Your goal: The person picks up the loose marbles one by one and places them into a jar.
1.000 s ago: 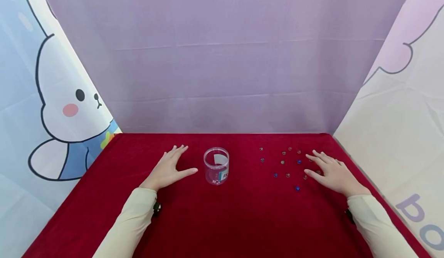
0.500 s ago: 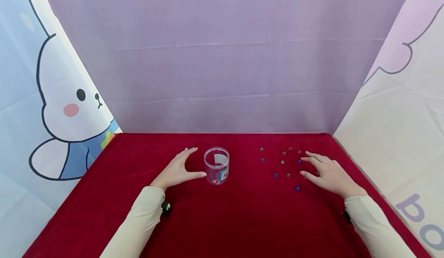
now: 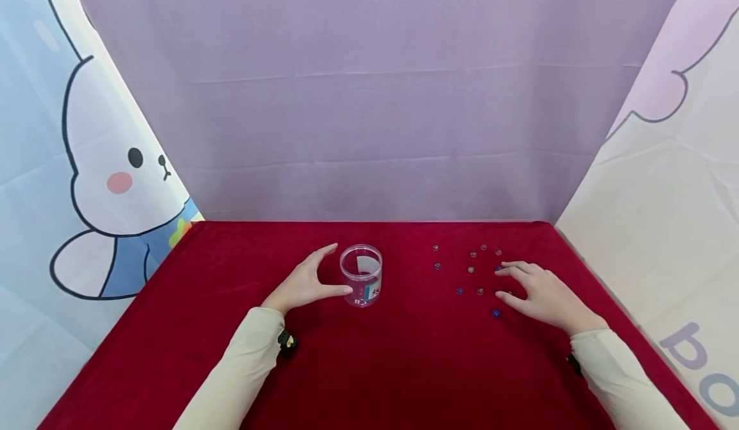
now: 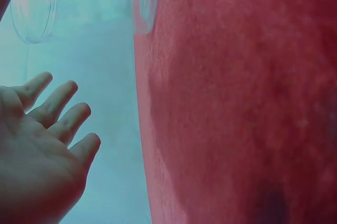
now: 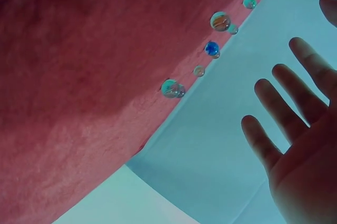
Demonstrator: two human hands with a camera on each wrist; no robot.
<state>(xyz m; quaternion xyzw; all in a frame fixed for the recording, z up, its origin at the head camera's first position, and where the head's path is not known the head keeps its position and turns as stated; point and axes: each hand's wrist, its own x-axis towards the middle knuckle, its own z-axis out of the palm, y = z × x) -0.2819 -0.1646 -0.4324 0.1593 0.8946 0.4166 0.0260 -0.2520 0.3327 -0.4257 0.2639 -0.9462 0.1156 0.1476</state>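
A clear plastic jar (image 3: 359, 289) with a label on its side stands upright and lidless on the red cloth. My left hand (image 3: 306, 283) is at its left side, thumb and fingers spread apart, the thumb tip overlapping the jar wall in the head view. In the left wrist view the jar (image 4: 36, 18) shows beyond my spread fingers. My right hand (image 3: 543, 295) hovers over the right edge of a scatter of glass marbles, fingers loosely extended and holding nothing. A blue marble (image 3: 496, 313) lies just in front of its thumb; a swirled marble (image 5: 220, 21) shows in the right wrist view.
Several more marbles, such as a green one (image 3: 471, 269), lie spread between the jar and my right hand. A red cloth (image 3: 392, 366) covers the table, with a lilac curtain (image 3: 369, 96) behind and printed panels on both sides.
My left hand has moved right to the jar's side. My right hand has shifted left over the marbles, with its fingers drawing a little closer together. Jar and marbles stay put.
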